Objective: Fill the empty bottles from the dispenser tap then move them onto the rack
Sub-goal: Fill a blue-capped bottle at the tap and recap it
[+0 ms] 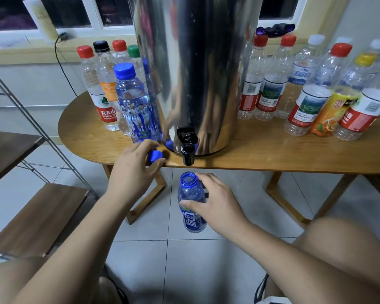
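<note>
A tall steel dispenser [198,69] stands on the wooden table [272,152], and its black tap [187,148] juts over the front edge. My right hand [215,205] grips an uncapped blue bottle [191,194] just below the tap, its mouth a little under the spout. My left hand [134,167] rests at the table edge with its fingers curled round a blue cap [154,155]. A capped blue bottle [136,106] stands just left of the dispenser.
Several capped bottles [101,84] stand at the table's back left, and several clear capped ones [312,91] crowd the right side. A metal rack with wooden shelves [31,216] is at the left. Below is tiled floor, with my knees at the bottom.
</note>
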{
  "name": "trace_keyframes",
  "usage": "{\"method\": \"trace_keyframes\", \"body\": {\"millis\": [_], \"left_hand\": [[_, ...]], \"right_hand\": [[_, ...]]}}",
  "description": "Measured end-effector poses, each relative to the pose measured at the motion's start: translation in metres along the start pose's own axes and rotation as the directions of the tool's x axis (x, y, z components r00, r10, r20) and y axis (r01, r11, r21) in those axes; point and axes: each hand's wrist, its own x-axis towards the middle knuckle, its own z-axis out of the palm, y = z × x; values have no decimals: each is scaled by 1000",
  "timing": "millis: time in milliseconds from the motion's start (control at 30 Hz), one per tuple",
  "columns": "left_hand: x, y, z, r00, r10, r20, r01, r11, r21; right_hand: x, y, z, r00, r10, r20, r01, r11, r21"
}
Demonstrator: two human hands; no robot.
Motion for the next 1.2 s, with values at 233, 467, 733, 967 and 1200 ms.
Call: {"method": "trace_keyframes", "body": {"millis": [233, 467, 733, 967, 1200], "left_hand": [[-9, 10, -12, 999, -40, 17, 43, 986, -158], [-37, 41, -24, 991, 25, 129, 21, 941, -339], [-45, 47, -15, 971, 170, 167, -119, 953, -279], [-45, 48, -7, 967, 216, 133, -211, 976, -45], [-37, 48, -17, 911, 242, 335, -163, 955, -247]], "right_hand": [[-1, 1, -1, 1000, -4, 8, 4, 1000, 2], [-4, -3, 0, 999, -47, 14, 48, 999, -19], [-6, -3, 7, 995, -82, 47, 85, 995, -50], [-10, -4, 9, 990, -110, 83, 118, 988, -99], [-10, -2, 7, 992, -96, 83, 105, 988, -109]]}}
